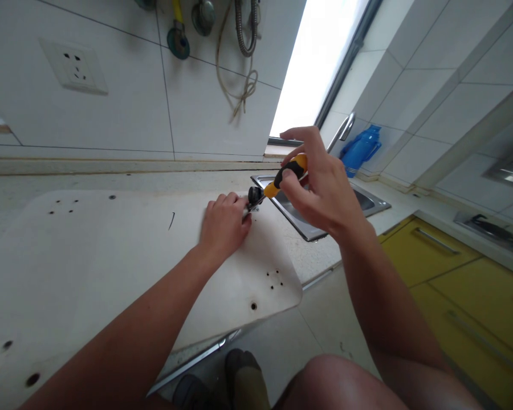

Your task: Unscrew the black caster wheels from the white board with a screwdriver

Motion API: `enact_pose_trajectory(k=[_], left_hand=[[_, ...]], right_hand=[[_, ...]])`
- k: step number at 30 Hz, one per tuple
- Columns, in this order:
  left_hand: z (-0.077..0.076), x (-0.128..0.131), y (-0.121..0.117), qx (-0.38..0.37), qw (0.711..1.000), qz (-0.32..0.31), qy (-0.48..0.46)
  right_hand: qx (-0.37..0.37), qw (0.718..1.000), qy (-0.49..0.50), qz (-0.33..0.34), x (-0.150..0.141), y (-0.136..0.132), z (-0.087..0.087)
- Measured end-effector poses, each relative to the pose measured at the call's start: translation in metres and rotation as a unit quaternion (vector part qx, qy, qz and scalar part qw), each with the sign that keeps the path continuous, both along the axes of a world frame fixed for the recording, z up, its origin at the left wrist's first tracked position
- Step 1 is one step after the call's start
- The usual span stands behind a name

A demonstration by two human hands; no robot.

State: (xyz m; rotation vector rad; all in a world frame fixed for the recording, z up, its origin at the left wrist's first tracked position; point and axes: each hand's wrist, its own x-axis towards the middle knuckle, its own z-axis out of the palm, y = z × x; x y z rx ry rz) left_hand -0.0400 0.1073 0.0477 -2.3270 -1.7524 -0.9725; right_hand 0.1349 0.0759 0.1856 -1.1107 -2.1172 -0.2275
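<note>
My right hand point(320, 185) grips a yellow and black screwdriver point(291, 173) between thumb and fingers, its index finger raised off the handle. The tool tilts down to the left, its tip beside a small black caster point(255, 195). My left hand point(224, 225) lies on the white panel point(123, 273), its fingertips closed on the caster at the panel's far right corner. The fingers partly hide the caster's base, and the exact contact of the screwdriver tip cannot be made out. Groups of small screw holes mark the panel's other corners.
A thin, bent black piece point(171, 221) lies on the panel. Beyond the right corner is a steel sink point(310, 230) with a tap point(344, 131). A blue thermos point(361, 151) stands behind it. Yellow cabinets point(436, 250) are at right; a hose point(245, 34) hangs on the wall.
</note>
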Motion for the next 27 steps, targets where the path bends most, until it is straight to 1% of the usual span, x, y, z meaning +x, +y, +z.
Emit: enact_pose_trajectory(k=[2,3,4,7,9,12,15,21,27], left_hand=[[0.001,0.000,0.001,0.003,1.000,-0.005,0.010],[0.001,0.000,0.002,0.003,1.000,-0.005,0.016],[0.002,0.000,0.003,0.003,1.000,-0.004,0.024],[0.004,0.002,0.003,0.001,0.999,0.004,0.049],[0.004,0.003,0.004,0.002,0.999,0.009,0.050],[0.003,0.004,0.006,0.001,0.999,0.008,0.046],[0.003,0.005,0.008,-0.002,0.998,-0.007,0.061],[0.004,0.007,0.008,0.011,0.996,-0.008,0.092],[0.002,0.010,0.009,0.016,0.995,-0.002,0.099]], right_hand=[[0.023,0.999,-0.010,-0.037,-0.001,0.000,-0.001],[0.029,0.999,-0.013,-0.043,-0.001,0.000,-0.001],[0.029,0.999,-0.015,-0.035,-0.002,-0.001,-0.002],[0.010,0.999,-0.012,0.035,-0.003,-0.002,-0.003],[0.006,0.998,-0.009,0.056,-0.004,-0.004,-0.003],[0.019,0.999,-0.015,0.025,-0.006,-0.005,-0.001],[0.032,0.999,-0.014,-0.006,-0.008,-0.003,-0.002],[0.059,0.998,0.013,0.033,-0.009,0.002,-0.011],[0.072,0.997,0.030,0.021,-0.006,0.001,-0.013]])
